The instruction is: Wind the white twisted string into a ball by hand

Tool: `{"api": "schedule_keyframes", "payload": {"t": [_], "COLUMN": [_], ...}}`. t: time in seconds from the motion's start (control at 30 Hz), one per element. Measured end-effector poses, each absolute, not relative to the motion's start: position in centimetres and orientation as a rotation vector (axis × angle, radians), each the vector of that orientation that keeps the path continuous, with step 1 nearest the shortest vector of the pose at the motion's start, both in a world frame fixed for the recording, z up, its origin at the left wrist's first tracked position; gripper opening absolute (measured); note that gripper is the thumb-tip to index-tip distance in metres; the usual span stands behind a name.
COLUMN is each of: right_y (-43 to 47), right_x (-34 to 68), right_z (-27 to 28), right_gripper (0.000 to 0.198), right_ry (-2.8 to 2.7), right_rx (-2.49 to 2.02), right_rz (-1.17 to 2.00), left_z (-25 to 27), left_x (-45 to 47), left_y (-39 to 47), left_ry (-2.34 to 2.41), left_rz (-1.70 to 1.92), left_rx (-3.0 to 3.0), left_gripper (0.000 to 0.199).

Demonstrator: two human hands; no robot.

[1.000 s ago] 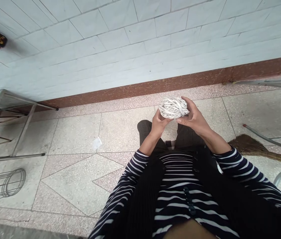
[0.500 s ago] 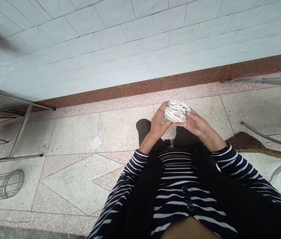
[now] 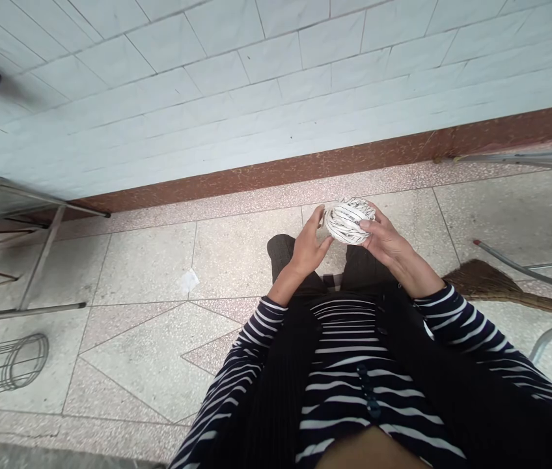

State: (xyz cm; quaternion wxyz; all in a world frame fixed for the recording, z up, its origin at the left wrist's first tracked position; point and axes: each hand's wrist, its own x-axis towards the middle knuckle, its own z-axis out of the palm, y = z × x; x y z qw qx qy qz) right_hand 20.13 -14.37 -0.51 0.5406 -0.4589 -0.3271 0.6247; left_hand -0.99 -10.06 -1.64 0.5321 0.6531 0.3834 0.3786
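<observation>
A wound ball of white flat cord with thin dark lines (image 3: 349, 220) is held in front of my body, above my knees. My right hand (image 3: 387, 242) grips it from the right, the thumb pressed on its upper face and the other fingers behind and beneath. On the other side my left hand (image 3: 309, 244) is curved beside the ball, thumb and fingers apart. Its fingertips are at or very near the ball's left edge; whether they touch I cannot tell. The ball's underside is hidden.
A broom (image 3: 483, 281) lies at the right by metal chair legs (image 3: 524, 262). To the left stand a metal-legged table (image 3: 44, 257) and a wire cylinder frame (image 3: 25, 361). White paper (image 3: 190, 281) lies on the floor. A tiled wall (image 3: 276, 117) runs across ahead.
My left hand has loosened from the ball and drawn slightly left, its fingers spreading. The ball has turned a little in my right hand, whose thumb lies further over it.
</observation>
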Motion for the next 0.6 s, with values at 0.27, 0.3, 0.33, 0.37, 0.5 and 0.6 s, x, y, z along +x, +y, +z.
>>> {"api": "schedule_keyframes", "payload": {"t": [0.27,0.3,0.33,0.37,0.5,0.6], "right_y": [-14.0,-14.0,-14.0,-14.0,-14.2,-14.3], "right_x": [20.9,20.9,20.9,20.9,20.9,21.1], "right_z": [-1.3,-1.4,-1.5,-1.5,-0.9,-0.4], "right_gripper": [0.097,0.097,0.097,0.097,0.097,0.099], "right_ry": [-0.877,-0.908,-0.941,-0.975,-1.052,-1.097], "right_rx": [-1.228,-1.227,-1.225,-1.222,-1.216,-1.235], "right_rz": [1.275,1.264,1.252,1.241,1.201,1.169], "left_z": [-1.0,-0.5,-0.1,0.3,1.0,0.9], "left_x": [-2.7,-2.5,-2.2,-1.9,-0.7,-0.3], "left_y": [-7.6,-7.4,-7.3,-7.2,-7.4,-7.7], "left_ry": [0.994,0.97,0.943,0.917,0.827,0.816], "left_rz": [1.158,1.146,1.119,1.08,0.885,0.827], "left_rx": [1.355,1.355,1.359,1.36,1.322,1.314], "left_gripper": [0.064,0.063,0.062,0.063,0.068,0.065]}}
